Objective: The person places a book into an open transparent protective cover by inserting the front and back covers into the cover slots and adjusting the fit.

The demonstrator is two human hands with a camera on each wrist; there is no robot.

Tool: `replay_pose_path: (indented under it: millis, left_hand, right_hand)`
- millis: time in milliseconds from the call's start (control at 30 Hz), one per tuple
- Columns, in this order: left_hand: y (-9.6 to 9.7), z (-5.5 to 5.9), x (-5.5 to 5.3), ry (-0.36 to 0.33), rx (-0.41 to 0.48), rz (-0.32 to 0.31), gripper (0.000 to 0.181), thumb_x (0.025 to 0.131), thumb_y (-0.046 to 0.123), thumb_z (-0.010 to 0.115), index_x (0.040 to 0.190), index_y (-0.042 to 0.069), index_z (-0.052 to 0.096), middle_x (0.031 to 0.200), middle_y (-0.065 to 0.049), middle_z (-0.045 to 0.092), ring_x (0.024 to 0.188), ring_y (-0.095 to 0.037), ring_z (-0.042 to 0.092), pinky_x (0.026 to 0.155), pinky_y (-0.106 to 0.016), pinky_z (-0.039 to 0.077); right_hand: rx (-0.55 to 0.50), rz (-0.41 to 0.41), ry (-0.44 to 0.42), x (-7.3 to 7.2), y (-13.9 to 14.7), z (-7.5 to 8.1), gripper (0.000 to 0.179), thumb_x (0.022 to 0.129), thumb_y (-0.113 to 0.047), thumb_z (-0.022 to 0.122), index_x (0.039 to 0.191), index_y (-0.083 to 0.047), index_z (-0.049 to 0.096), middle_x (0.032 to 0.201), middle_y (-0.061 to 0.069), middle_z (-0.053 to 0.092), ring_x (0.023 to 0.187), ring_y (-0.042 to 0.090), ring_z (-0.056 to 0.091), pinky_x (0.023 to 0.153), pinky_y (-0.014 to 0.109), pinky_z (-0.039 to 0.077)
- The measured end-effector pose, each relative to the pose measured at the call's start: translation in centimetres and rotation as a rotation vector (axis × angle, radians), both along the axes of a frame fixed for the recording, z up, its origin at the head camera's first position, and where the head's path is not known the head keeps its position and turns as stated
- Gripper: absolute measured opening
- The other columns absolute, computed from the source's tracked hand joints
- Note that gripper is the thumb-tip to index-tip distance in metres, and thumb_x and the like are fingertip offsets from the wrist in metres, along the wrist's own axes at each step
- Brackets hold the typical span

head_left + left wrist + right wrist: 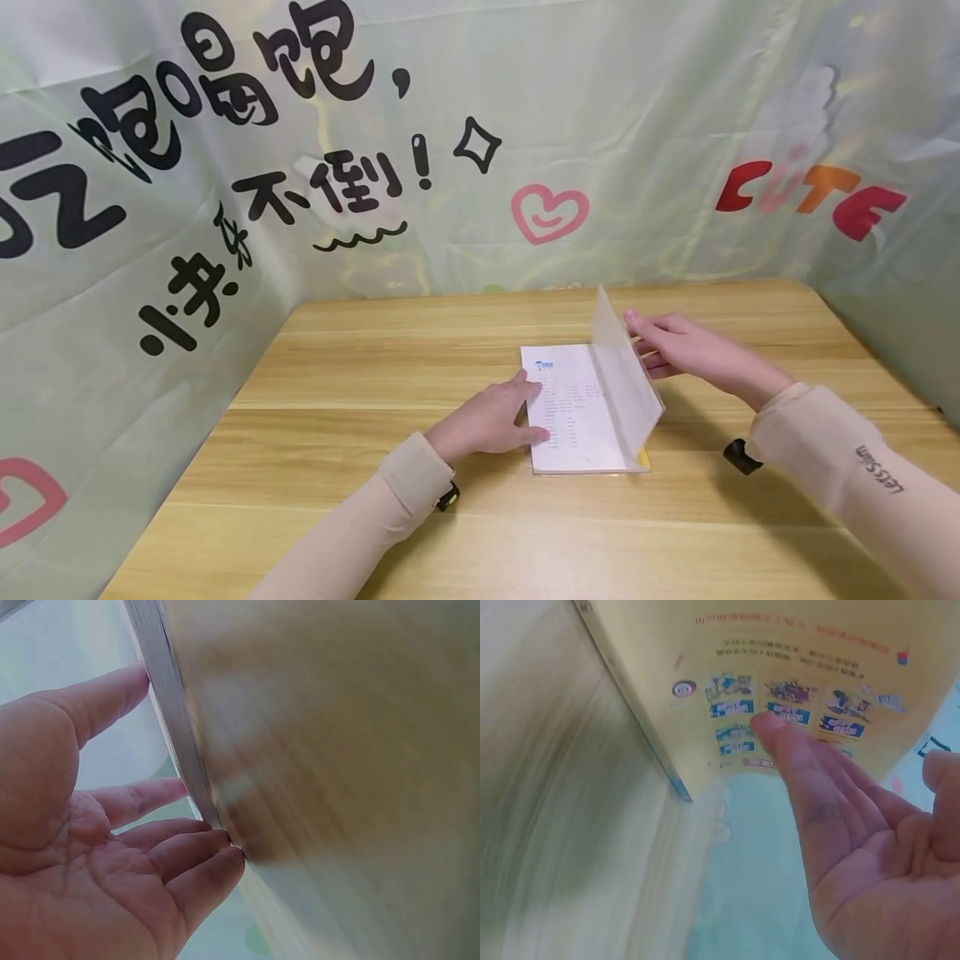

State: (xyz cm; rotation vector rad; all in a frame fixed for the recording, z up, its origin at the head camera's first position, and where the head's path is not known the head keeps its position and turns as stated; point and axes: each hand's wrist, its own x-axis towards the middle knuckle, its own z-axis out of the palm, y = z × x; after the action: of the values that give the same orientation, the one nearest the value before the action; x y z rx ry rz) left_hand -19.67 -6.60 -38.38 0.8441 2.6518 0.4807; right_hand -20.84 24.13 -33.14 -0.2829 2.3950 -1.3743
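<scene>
An open book (pixel 566 408) lies on the table, its left part flat with a printed white page facing up. Its right part (pixel 626 383) stands raised at a steep tilt. Along the book's left edge, my left hand (pixel 491 414) rests with thumb and a finger on the page; in the left wrist view its fingertips (pixel 206 874) meet the book's side. Behind the raised part is my right hand (pixel 678 346), its straight fingers against the back cover. The yellow cover (pixel 667 652) shows small pictures and text in the right wrist view.
The book sits on a light wood table (pixel 337 400), toward its right half. Pale fabric (pixel 637 108) with printed lettering and hearts hangs behind and along both sides. A dark strap piece (pixel 742 457) shows under the right sleeve.
</scene>
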Motion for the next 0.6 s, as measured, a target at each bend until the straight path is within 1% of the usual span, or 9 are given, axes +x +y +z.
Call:
replay_pose_path:
  millis: [167,233,267,333,400,467,500,533,600]
  left_hand:
    - [-0.1,0.1,-0.1,-0.03,0.018,0.005,0.08,0.103,0.038,0.072,0.167,0.005,0.036,0.177,-0.017,0.027,0.164,-0.028,0.031,0.133,-0.041,0.032]
    - [-0.2,0.1,-0.2,-0.043,0.035,0.007,0.082,0.103,0.034,0.073,0.168,0.005,0.033,0.177,-0.017,0.027,0.159,-0.025,0.041,0.131,-0.04,0.034]
    - [-0.3,0.1,-0.2,-0.047,0.043,0.008,0.083,0.103,0.033,0.073,0.168,0.005,0.031,0.175,-0.016,0.033,0.153,-0.023,0.048,0.129,-0.039,0.037]
    - [-0.4,0.1,-0.3,-0.056,0.06,0.009,0.085,0.102,0.032,0.074,0.169,0.005,0.029,0.173,-0.015,0.039,0.144,-0.02,0.054,0.127,-0.039,0.04]
    - [-0.5,0.1,-0.5,-0.066,0.063,0.008,0.087,0.102,0.032,0.073,0.17,0.006,0.026,0.17,-0.015,0.044,0.14,-0.019,0.057,0.127,-0.039,0.041]
    - [-0.7,0.2,-0.7,-0.075,0.059,0.009,0.089,0.102,0.033,0.073,0.17,0.006,0.024,0.168,-0.014,0.046,0.148,-0.021,0.053,0.128,-0.04,0.04]
    - [-0.8,0.2,-0.7,-0.082,0.058,0.01,0.089,0.102,0.034,0.073,0.171,0.006,0.024,0.171,-0.014,0.042,0.153,-0.022,0.049,0.129,-0.041,0.038]
    - [-0.8,0.2,-0.8,-0.086,0.057,0.01,0.089,0.102,0.034,0.074,0.171,0.006,0.024,0.171,-0.014,0.042,0.155,-0.024,0.047,0.129,-0.041,0.037]
    - [-0.9,0.3,-0.9,-0.093,0.057,0.01,0.09,0.101,0.034,0.074,0.171,0.007,0.023,0.172,-0.015,0.04,0.157,-0.026,0.044,0.13,-0.042,0.036]
  right_hand:
    - [0.019,0.049,0.001,0.3,-1.2,-0.6,0.069,0.117,-0.043,0.039,0.157,0.013,0.042,0.15,0.033,0.06,0.131,0.036,0.069,0.1,0.037,0.062]
    - [0.027,0.086,0.008,0.5,-1.7,-0.9,0.065,0.117,-0.039,0.042,0.157,0.013,0.042,0.152,0.033,0.057,0.134,0.04,0.067,0.104,0.041,0.061]
    - [0.03,0.107,0.016,0.6,-1.9,-1.1,0.063,0.118,-0.037,0.043,0.157,0.012,0.044,0.153,0.033,0.056,0.136,0.042,0.065,0.106,0.043,0.06]
    - [0.04,0.151,0.034,0.7,-2.4,-1.5,0.058,0.118,-0.034,0.044,0.155,0.01,0.048,0.155,0.031,0.056,0.139,0.043,0.062,0.109,0.048,0.057]
    - [0.086,0.184,0.084,1.0,-2.8,-1.9,0.054,0.117,-0.034,0.045,0.154,0.005,0.054,0.154,0.028,0.058,0.139,0.042,0.063,0.111,0.052,0.056]
    - [0.139,0.206,0.12,1.2,-3.3,-2.1,0.052,0.116,-0.036,0.047,0.153,0.0,0.057,0.154,0.024,0.06,0.136,0.036,0.064,0.111,0.054,0.055]
    - [0.167,0.215,0.132,1.4,-3.6,-2.3,0.052,0.116,-0.038,0.048,0.153,-0.003,0.059,0.153,0.022,0.062,0.132,0.033,0.065,0.111,0.053,0.055]
    - [0.201,0.222,0.145,1.6,-3.9,-2.3,0.052,0.115,-0.04,0.05,0.153,-0.006,0.06,0.152,0.02,0.063,0.128,0.028,0.065,0.108,0.051,0.055]
    - [0.238,0.245,0.147,1.9,-4.4,-2.5,0.051,0.114,-0.041,0.053,0.152,-0.01,0.061,0.151,0.019,0.063,0.121,0.025,0.064,0.104,0.047,0.053]
